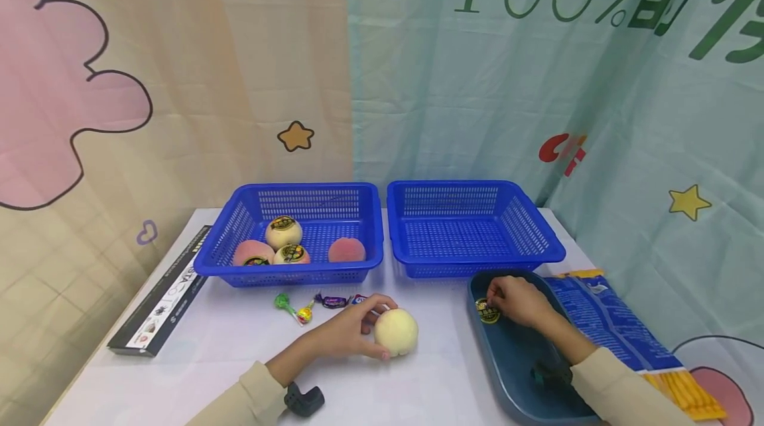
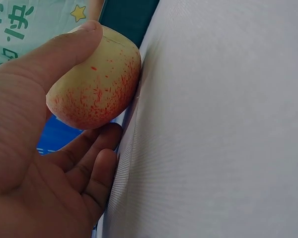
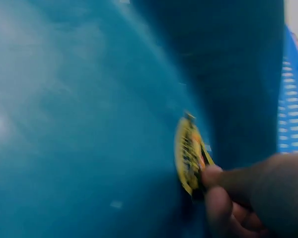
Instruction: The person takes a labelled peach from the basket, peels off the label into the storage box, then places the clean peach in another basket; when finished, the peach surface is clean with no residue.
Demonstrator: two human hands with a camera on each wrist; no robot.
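Low over the white table, my left hand (image 1: 343, 332) has its thumb and fingers around a pale yellow peach (image 1: 396, 332). Red flecks cover part of the peach (image 2: 102, 84) in the left wrist view, where the thumb lies on one side of it. My right hand (image 1: 518, 300) reaches into a dark teal tray (image 1: 507, 373). Between its thumb and finger it pinches a round black-and-yellow label (image 1: 487, 312). In the right wrist view the label (image 3: 186, 156) stands edge-on and blurred close over the tray's floor.
A blue basket (image 1: 286, 275) at the back left holds several peaches, some with labels. Another blue basket (image 1: 477, 269) stands beside it. Lollipops (image 1: 305, 314) and wrapped sweets (image 1: 334, 302) lie in front. A long box (image 1: 170, 300) lies left, a blue-yellow bag (image 1: 609, 320) right.
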